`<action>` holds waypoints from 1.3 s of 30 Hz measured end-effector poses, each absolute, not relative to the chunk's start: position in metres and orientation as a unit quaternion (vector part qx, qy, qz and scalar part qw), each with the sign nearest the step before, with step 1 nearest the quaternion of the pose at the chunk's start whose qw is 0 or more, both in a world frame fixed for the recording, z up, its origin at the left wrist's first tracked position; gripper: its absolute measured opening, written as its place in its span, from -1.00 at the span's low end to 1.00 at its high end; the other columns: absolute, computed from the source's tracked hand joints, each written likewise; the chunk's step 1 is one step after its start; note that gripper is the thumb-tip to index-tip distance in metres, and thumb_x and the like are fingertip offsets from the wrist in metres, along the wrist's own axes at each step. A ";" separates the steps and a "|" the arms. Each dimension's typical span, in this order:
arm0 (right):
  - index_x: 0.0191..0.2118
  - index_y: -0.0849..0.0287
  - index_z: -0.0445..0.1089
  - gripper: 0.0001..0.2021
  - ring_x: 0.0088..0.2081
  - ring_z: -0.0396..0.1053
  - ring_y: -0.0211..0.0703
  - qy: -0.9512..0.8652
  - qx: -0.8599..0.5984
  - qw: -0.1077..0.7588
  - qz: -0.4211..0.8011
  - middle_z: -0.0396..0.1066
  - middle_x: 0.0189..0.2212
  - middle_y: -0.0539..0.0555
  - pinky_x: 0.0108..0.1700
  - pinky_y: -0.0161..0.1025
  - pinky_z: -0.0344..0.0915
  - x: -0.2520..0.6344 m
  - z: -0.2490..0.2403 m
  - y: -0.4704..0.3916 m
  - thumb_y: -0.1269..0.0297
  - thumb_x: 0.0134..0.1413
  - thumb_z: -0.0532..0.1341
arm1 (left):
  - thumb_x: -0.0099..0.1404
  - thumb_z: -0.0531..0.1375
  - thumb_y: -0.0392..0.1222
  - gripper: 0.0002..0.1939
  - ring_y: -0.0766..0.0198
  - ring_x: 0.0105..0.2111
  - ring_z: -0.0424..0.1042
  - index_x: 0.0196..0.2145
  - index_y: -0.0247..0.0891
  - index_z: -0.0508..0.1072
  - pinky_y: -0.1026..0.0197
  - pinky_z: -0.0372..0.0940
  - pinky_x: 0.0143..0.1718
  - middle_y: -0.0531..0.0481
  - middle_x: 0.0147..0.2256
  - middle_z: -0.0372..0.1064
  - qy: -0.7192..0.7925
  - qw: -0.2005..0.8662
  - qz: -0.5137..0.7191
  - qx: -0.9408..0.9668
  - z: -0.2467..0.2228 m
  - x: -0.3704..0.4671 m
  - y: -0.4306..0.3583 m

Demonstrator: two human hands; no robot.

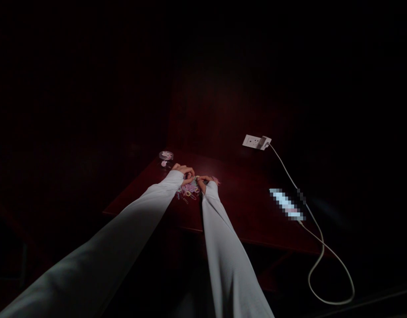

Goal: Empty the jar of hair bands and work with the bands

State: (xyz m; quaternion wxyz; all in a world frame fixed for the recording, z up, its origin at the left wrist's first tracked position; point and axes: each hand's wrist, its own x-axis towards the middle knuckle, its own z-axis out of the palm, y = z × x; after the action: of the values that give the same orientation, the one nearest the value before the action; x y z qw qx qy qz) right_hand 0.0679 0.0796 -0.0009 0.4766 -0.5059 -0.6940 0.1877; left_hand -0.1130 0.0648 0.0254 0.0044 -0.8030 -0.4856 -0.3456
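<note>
A loose pile of small pastel loops [189,190], which look like elastic hair ties in pink, lilac and yellow, lies on the dark red table [243,212]. Over its far side, my left hand [186,172] is curled with thumb and fingers drawn together. My right hand [208,180] faces it from the right, its fingertips pinched on a tiny pale yellowish hair tie. The fingertips of both hands almost meet there. Whether the left fingers grip the same piece is too small and dark to tell.
Beyond my left hand stand a round clear container [166,155] with pale pieces and a smaller clear piece [164,164]. A lit, pixelated device [287,204] lies to the right. Its white cable [322,247] loops past the table edge and up to a wall socket [251,141].
</note>
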 end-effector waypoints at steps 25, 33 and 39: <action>-0.40 0.09 0.57 -0.81 -0.16 0.39 -0.01 -0.698 -0.516 0.467 0.170 0.58 -0.37 0.07 0.15 -0.06 0.17 0.068 0.002 0.076 0.19 0.08 0.22 | 0.21 0.26 -0.18 -0.93 0.30 -0.39 0.37 -0.34 -0.19 0.50 0.18 0.13 -0.13 0.13 -0.46 0.45 -0.477 -0.009 -0.334 -0.813 0.025 -0.111 0.066; -0.33 0.09 0.60 -0.76 -0.18 0.37 -0.01 -0.721 -0.499 0.459 0.141 0.56 -0.34 0.08 0.07 -0.07 0.17 0.069 -0.002 0.076 0.12 0.13 0.21 | 0.23 0.23 -0.16 -0.87 0.27 -0.35 0.39 -0.25 -0.18 0.48 0.18 0.10 -0.12 0.12 -0.42 0.48 -0.474 0.002 -0.345 -0.810 0.032 -0.109 0.053; -0.31 0.10 0.61 -0.78 -0.20 0.40 -0.04 -0.728 -0.498 0.448 0.147 0.57 -0.35 0.06 0.12 -0.06 0.12 0.069 -0.001 0.076 0.15 0.13 0.23 | 0.19 0.24 -0.21 -0.87 0.25 -0.33 0.40 -0.26 -0.17 0.50 0.16 0.10 -0.12 0.12 -0.42 0.48 -0.488 -0.006 -0.334 -0.806 0.034 -0.108 0.054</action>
State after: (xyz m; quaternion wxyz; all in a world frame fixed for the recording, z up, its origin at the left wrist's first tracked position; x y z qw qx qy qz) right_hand 0.0692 0.0763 -0.0009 0.4483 -0.4980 -0.7276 0.1470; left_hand -0.1080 0.0537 0.0336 -0.0060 -0.8062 -0.4880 -0.3344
